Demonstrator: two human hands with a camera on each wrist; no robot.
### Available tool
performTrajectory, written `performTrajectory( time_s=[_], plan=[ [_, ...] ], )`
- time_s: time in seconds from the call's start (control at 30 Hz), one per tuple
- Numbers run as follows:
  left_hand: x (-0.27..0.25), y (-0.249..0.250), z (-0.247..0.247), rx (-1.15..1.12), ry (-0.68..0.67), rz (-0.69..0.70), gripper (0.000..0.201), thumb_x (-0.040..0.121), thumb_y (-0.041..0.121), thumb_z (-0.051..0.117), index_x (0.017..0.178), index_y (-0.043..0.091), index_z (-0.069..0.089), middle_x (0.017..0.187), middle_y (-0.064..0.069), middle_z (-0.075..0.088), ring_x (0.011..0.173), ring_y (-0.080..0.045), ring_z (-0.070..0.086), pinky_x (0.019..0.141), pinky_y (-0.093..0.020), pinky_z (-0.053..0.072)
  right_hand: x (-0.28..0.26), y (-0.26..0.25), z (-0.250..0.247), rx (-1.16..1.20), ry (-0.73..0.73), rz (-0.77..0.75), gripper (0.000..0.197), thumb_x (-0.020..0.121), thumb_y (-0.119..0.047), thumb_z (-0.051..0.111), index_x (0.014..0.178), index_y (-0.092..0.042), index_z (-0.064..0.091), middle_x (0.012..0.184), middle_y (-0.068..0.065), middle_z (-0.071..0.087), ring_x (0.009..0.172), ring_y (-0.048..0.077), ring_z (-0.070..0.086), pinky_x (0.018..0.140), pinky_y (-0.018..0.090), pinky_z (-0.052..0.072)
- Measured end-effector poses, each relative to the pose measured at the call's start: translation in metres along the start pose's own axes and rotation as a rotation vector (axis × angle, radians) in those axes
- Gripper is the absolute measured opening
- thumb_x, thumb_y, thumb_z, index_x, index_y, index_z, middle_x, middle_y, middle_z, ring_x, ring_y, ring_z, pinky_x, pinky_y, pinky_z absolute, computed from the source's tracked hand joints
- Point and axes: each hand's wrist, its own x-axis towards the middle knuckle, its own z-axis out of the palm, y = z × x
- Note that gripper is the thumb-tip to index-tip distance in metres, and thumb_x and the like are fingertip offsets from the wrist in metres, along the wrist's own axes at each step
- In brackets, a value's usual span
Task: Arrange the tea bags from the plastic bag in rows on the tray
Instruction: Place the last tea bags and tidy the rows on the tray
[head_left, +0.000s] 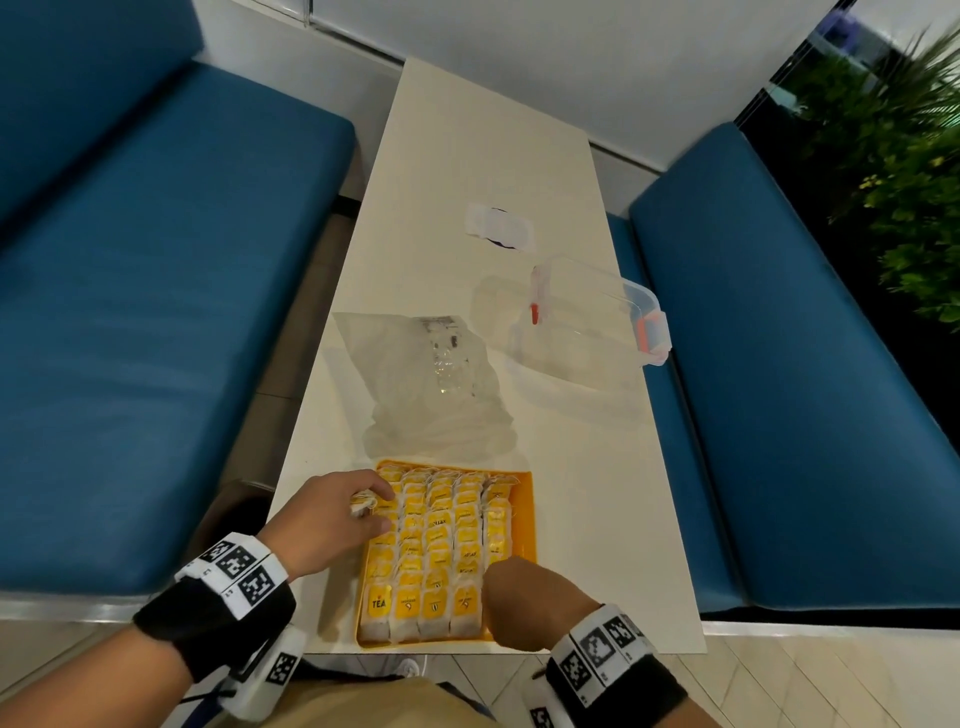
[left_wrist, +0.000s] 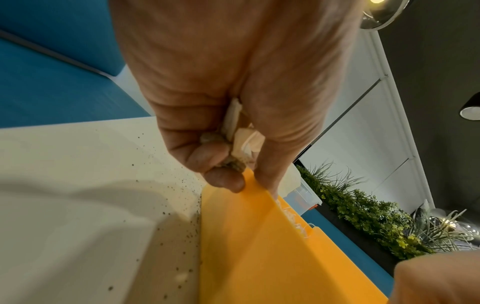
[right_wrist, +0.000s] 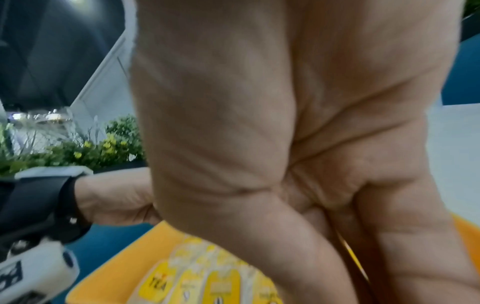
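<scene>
Two blue benches (head_left: 171, 291) beside long white surface (head_left: 467, 171). Near its front edge, orange tray (head_left: 523, 519) filled with tea bags (head_left: 439, 540) in rows; behind it, crumpled plastic bag (head_left: 431, 384), lying flat. Left hand (head_left: 332, 519) over tray's left side, grip pinching few tea bags. Right hand (head_left: 530, 603) at tray's near right corner, grip state impossible to tell.
</scene>
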Motion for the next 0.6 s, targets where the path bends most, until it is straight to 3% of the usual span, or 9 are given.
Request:
performTrajectory(
  time_s=[0.17, 0.27, 0.33, 0.4, 0.5, 0.6],
  plan=[
    [0.002, 0.001, -0.002, 0.021, -0.013, -0.003, 0.025, 0.083, 0.024, 0.082, 0.101, 0.037, 0.071, 0.119, 0.011, 0.068, 0.11, -0.008, 0.063, 0.095, -0.025, 0.05, 0.008, -0.007, 0.0, -0.079, -0.107, 0.011, 0.019, 0.093, -0.006, 0.052, 0.107, 0.002, 0.062, 0.113, 0.019, 0.063, 0.101, 0.033, 0.062, 0.076, 0.036, 0.048],
    [0.002, -0.001, -0.003, 0.012, -0.016, -0.008, 0.025, 0.083, 0.024, 0.082, 0.101, 0.037, 0.07, 0.119, 0.011, 0.068, 0.109, -0.007, 0.062, 0.087, -0.015, 0.049, 0.013, -0.004, -0.001, -0.075, -0.101, -0.002, 0.011, 0.093, -0.004, 0.051, 0.097, 0.0, 0.061, 0.111, 0.019, 0.062, 0.093, 0.031, 0.059, 0.074, 0.034, 0.046],
    [0.002, 0.0, -0.004, 0.023, -0.018, -0.008, 0.025, 0.084, 0.025, 0.082, 0.102, 0.036, 0.07, 0.119, 0.012, 0.068, 0.107, -0.005, 0.062, 0.079, -0.006, 0.045, 0.014, -0.001, -0.002, -0.059, -0.086, 0.002, 0.014, 0.094, -0.005, 0.05, 0.101, 0.001, 0.061, 0.115, 0.022, 0.062, 0.102, 0.034, 0.06, 0.074, 0.034, 0.045],
    [0.003, 0.001, -0.004, 0.034, -0.027, -0.005, 0.025, 0.084, 0.025, 0.082, 0.102, 0.036, 0.07, 0.118, 0.013, 0.067, 0.105, -0.003, 0.062, 0.075, -0.002, 0.042, 0.014, 0.0, -0.004, -0.042, -0.067, 0.009, 0.019, 0.095, -0.009, 0.051, 0.107, 0.004, 0.059, 0.118, 0.023, 0.06, 0.099, 0.034, 0.059, 0.069, 0.033, 0.043],
    [0.004, 0.002, -0.005, 0.038, -0.036, 0.0, 0.025, 0.083, 0.026, 0.082, 0.101, 0.035, 0.07, 0.116, 0.013, 0.068, 0.101, 0.001, 0.061, 0.072, 0.0, 0.042, 0.013, 0.0, -0.007, -0.038, -0.053, 0.008, 0.02, 0.095, -0.01, 0.051, 0.107, 0.004, 0.059, 0.118, 0.023, 0.059, 0.097, 0.034, 0.058, 0.071, 0.034, 0.043],
    [0.005, 0.003, -0.008, 0.042, -0.061, 0.002, 0.027, 0.081, 0.029, 0.084, 0.103, 0.036, 0.07, 0.118, 0.013, 0.067, 0.104, -0.001, 0.061, 0.078, -0.005, 0.043, 0.01, 0.002, -0.009, -0.046, -0.059, -0.003, 0.021, 0.095, -0.005, 0.047, 0.108, 0.005, 0.06, 0.108, 0.022, 0.059, 0.09, 0.03, 0.055, 0.063, 0.028, 0.042]
  ],
)
